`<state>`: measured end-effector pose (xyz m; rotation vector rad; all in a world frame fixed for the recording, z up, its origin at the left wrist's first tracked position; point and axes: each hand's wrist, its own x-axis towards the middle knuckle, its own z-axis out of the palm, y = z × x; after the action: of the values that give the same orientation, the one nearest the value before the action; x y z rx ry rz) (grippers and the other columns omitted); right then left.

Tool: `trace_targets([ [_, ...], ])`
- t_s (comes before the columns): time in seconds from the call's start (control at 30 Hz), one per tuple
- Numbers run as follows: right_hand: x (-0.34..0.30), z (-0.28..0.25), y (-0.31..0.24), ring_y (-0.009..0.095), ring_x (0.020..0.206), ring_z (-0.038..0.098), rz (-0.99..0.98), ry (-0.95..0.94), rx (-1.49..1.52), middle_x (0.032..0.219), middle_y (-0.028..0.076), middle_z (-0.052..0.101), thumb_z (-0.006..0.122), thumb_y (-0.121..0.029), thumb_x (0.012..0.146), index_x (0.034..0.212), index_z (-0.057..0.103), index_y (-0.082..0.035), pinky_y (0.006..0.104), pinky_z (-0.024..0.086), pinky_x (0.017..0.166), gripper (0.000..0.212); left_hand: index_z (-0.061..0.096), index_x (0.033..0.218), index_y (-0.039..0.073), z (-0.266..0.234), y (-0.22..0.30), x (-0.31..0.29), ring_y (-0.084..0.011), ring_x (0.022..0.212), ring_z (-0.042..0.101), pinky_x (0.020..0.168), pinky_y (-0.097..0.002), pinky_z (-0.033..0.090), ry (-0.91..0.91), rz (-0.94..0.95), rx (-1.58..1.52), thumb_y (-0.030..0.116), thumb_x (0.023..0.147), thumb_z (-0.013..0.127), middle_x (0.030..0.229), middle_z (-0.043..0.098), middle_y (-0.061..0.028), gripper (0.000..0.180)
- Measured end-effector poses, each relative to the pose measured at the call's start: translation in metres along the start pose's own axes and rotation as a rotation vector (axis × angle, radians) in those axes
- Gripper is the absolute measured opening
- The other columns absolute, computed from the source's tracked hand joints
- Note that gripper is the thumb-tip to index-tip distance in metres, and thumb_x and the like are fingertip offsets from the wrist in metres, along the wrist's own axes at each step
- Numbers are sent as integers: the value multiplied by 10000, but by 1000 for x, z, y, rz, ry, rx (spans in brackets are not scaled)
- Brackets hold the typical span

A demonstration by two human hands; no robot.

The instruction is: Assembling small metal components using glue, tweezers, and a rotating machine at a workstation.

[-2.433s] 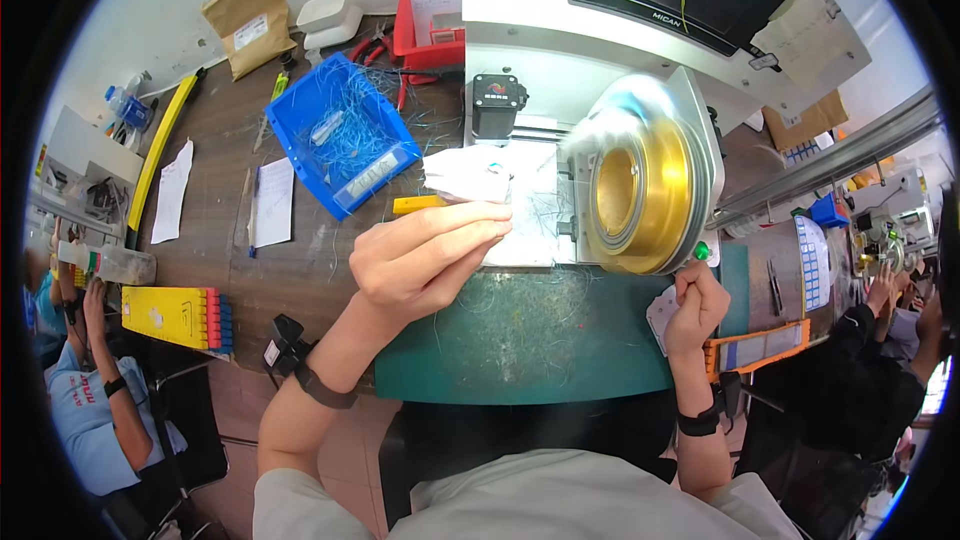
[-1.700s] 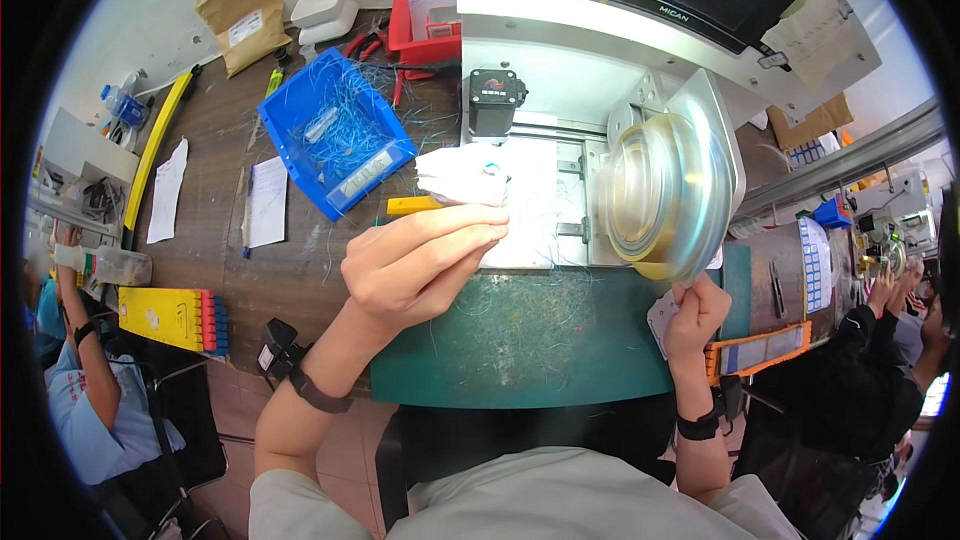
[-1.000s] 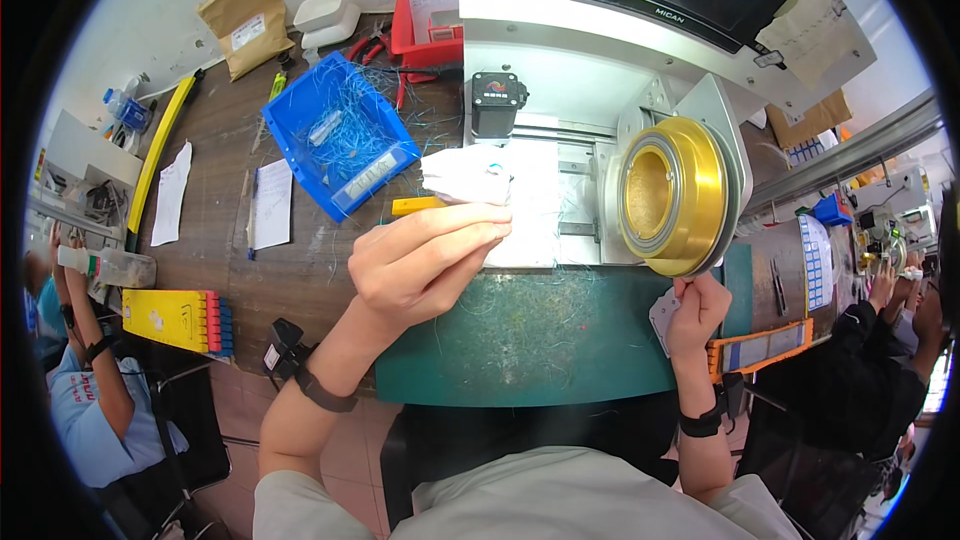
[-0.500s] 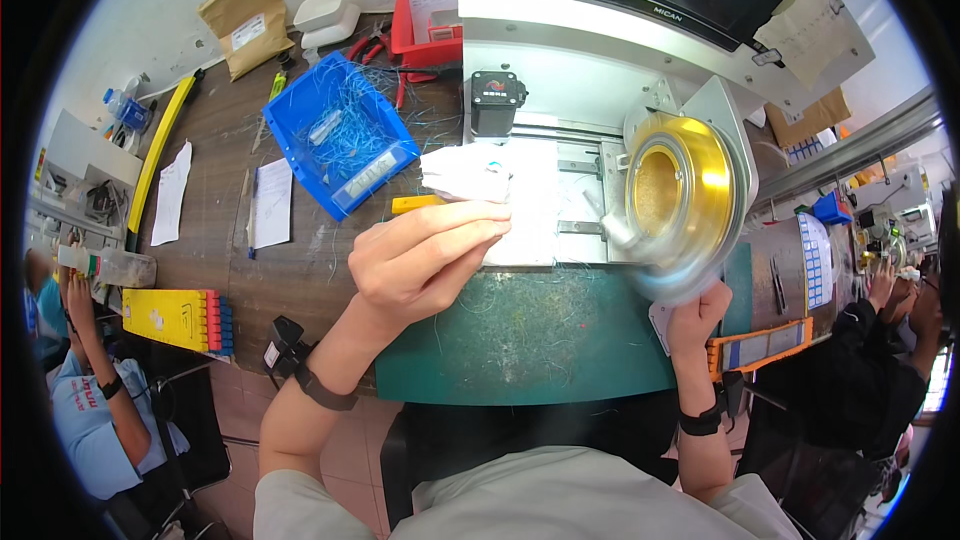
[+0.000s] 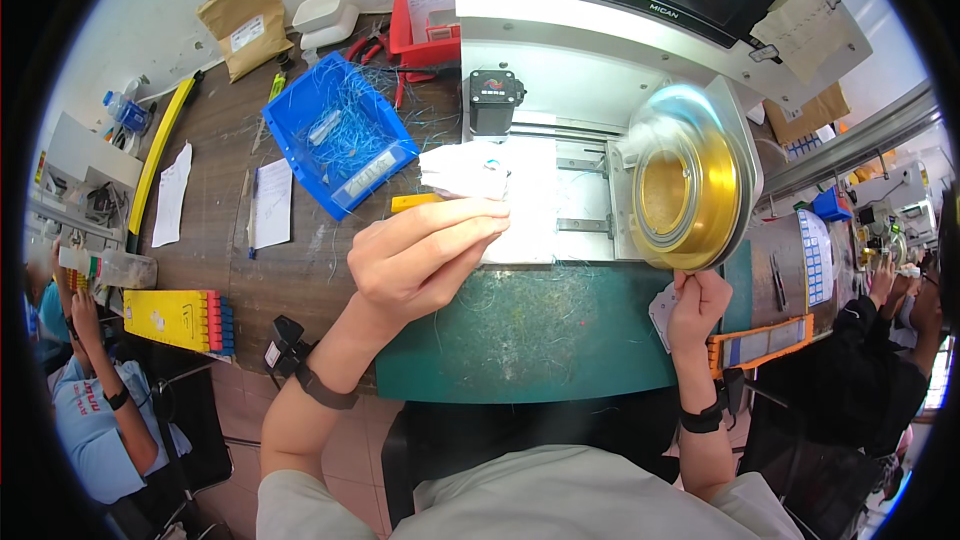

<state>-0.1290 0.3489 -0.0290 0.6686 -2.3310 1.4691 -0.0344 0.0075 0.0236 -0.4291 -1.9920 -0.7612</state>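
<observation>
Though blurred, wheel (image 5: 692, 188) beyond hands (image 5: 425, 252) (image 5: 698, 310)

the gold wheel (image 5: 702, 190) is shiny, with grey rings about its hollow centre and a grey rim behind. it stands on edge, open face turned left, at the right end of the white machine (image 5: 560, 32). its upper part is smeared by blur; its lowest edge is right by the right grip (image 5: 697, 308). the crumpled white wad (image 5: 460, 168), cloth or paper, shows a small blue mark; its near end meets the left grip (image 5: 415, 255), any pinch there hidden.
</observation>
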Motion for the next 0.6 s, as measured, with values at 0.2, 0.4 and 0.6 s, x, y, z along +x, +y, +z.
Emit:
trace_targets([
  [0.2,1,2,-3,112,571,503,6,20,-11,643,46,544,470,97,899,820,621,29,275,368,555,184,821,1036,61,-2,0,-1,-178,869,788,752,-276,633,-16,-8,7,-4,808,873,1019,817,-69,243],
  [0.4,0,4,6,112,571,499,-88,68,-60,644,42,539,467,93,908,823,616,29,273,368,563,182,818,1037,53,-1,0,0,-190,873,791,763,-279,636,-13,-4,-13,-21,809,868,1024,817,-82,245],
  [0.6,2,7,1,19,574,394,-5,40,40,635,-41,482,461,71,1011,768,574,22,236,254,528,272,779,1027,-18,-4,5,2,-254,937,801,832,-327,644,-61,-22,-38,-110,828,801,1012,807,-152,220],
])
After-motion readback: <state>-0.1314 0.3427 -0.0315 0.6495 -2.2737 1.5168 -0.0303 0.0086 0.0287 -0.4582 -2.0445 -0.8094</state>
